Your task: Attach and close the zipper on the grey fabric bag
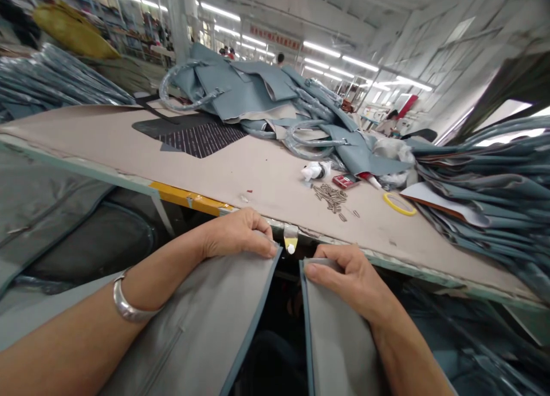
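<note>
My left hand [243, 234], with a silver bangle on the wrist, pinches the top corner of a grey fabric panel [210, 304] edged in blue-grey. A zipper line runs down that panel. Opposite it, my right hand [348, 275] grips the upper corner of a second grey panel [333, 333] with the same blue-grey edge. A dark gap separates the two edges, and whether they belong to one bag is hidden below. Just beyond the gap, a small yellow-and-white tab [291, 242] hangs at the table's front edge.
Across the beige table [206, 169] lie blue-grey bag pieces [253, 89], a dark striped piece [201, 137], small metal parts [330, 198], a red box [345, 181] and a yellow tape ring [399, 203]. Stacked blue-grey pieces [494, 201] stand at right, wrapped ones [60, 78] at left.
</note>
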The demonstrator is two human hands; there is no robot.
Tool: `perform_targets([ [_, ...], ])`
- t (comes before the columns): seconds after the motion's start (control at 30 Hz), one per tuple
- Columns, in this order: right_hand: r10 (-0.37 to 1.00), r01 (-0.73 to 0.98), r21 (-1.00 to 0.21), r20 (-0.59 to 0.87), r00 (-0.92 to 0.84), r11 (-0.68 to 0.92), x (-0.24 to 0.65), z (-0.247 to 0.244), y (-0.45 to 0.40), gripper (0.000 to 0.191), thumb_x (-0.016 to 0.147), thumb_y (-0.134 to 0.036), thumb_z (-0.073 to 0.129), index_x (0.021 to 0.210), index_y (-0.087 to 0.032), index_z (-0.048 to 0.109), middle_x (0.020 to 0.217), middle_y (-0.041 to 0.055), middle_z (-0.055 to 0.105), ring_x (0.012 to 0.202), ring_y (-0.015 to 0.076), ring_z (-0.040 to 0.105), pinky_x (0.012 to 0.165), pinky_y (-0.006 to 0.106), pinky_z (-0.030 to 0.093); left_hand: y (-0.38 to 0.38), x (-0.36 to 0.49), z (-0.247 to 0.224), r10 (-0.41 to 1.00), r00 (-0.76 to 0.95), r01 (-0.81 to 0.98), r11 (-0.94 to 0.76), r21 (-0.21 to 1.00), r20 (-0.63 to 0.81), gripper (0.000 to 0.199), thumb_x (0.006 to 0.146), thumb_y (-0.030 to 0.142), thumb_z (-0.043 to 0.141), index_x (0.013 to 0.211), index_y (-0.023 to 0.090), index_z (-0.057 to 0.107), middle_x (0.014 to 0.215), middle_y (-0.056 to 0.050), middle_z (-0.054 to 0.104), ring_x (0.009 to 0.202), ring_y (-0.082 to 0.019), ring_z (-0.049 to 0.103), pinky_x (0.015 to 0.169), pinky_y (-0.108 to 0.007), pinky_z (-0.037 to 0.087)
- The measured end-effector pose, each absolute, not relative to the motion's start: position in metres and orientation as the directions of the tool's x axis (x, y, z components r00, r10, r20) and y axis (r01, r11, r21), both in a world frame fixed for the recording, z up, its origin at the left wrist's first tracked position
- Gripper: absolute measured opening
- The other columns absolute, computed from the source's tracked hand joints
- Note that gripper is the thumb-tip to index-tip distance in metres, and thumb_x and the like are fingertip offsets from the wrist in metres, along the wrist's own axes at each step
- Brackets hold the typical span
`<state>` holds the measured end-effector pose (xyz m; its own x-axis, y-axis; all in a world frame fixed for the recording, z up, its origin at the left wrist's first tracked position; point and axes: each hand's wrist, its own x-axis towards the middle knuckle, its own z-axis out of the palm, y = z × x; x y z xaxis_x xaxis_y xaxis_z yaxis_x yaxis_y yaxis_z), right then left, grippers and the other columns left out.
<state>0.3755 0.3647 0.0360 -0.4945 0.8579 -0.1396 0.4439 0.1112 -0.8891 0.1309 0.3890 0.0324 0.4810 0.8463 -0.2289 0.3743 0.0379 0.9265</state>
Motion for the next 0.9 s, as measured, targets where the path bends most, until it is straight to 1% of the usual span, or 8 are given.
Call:
perform_targets([
  [0.07,0.85,0.429,-0.899,-0.156,-0.503,0.09,0.374,0.034,0.371,0.047,0.078,-0.057,0.064,0.064,-0.014,0.05,0.055,-0.0007,0.043,0.05,0.0079,0.036,0.046,0.02,0.024,0.392,0.131,0.033,0.839,0.489,0.358,0.056,0.932,-0.238,0.026,0.062,0.038,0.071,0.065,0.013,0.066,0.057,0.001,0.054,0.054,-0.009,0.043,0.049,-0.02,0.03],
  [0.3,0.841,0.437,-0.893,-0.152,-0.519,0.108,0.371,0.023,0.381,0.045,0.079,-0.054,0.064,0.064,-0.013,0.051,0.056,-0.0012,0.039,0.051,0.0071,0.033,0.046,0.02,0.022,0.394,0.132,0.032,0.801,0.533,0.309,0.116,0.944,-0.273,0.021,0.064,0.034,0.072,0.065,0.013,0.067,0.055,0.003,0.053,0.051,-0.007,0.04,0.047,-0.019,0.028],
  [0.43,0.841,0.421,-0.898,-0.127,-0.525,0.127,0.372,0.02,0.382,0.044,0.079,-0.052,0.064,0.063,-0.013,0.05,0.055,-0.002,0.038,0.051,0.006,0.03,0.045,0.019,0.022,0.394,0.135,0.028,0.796,0.536,0.288,0.143,0.947,-0.283,0.021,0.062,0.033,0.073,0.063,0.013,0.066,0.054,0.003,0.052,0.051,-0.007,0.04,0.048,-0.019,0.028],
  [0.53,0.845,0.426,-0.898,-0.14,-0.517,0.112,0.373,0.018,0.383,0.045,0.079,-0.053,0.064,0.063,-0.013,0.05,0.055,-0.0018,0.039,0.05,0.0063,0.032,0.045,0.019,0.022,0.395,0.137,0.026,0.79,0.539,0.278,0.161,0.947,-0.292,0.022,0.061,0.033,0.073,0.064,0.013,0.066,0.055,0.003,0.053,0.052,-0.008,0.041,0.048,-0.019,0.029],
  [0.7,0.837,0.422,-0.901,-0.151,-0.527,0.103,0.373,0.017,0.383,0.046,0.08,-0.055,0.064,0.065,-0.013,0.052,0.056,0.0004,0.045,0.052,0.0083,0.038,0.047,0.02,0.026,0.397,0.137,0.024,0.786,0.542,0.298,0.152,0.942,-0.298,0.025,0.061,0.035,0.074,0.067,0.012,0.067,0.058,0.002,0.055,0.055,-0.008,0.043,0.05,-0.019,0.031],
  [0.9,0.843,0.417,-0.906,-0.173,-0.51,0.066,0.371,0.018,0.384,0.046,0.078,-0.056,0.065,0.066,-0.012,0.054,0.055,0.0,0.043,0.051,0.0081,0.035,0.047,0.021,0.023,0.396,0.137,0.026,0.786,0.537,0.296,0.165,0.941,-0.307,0.022,0.064,0.033,0.075,0.067,0.012,0.067,0.058,0.003,0.055,0.055,-0.007,0.043,0.051,-0.018,0.03],
])
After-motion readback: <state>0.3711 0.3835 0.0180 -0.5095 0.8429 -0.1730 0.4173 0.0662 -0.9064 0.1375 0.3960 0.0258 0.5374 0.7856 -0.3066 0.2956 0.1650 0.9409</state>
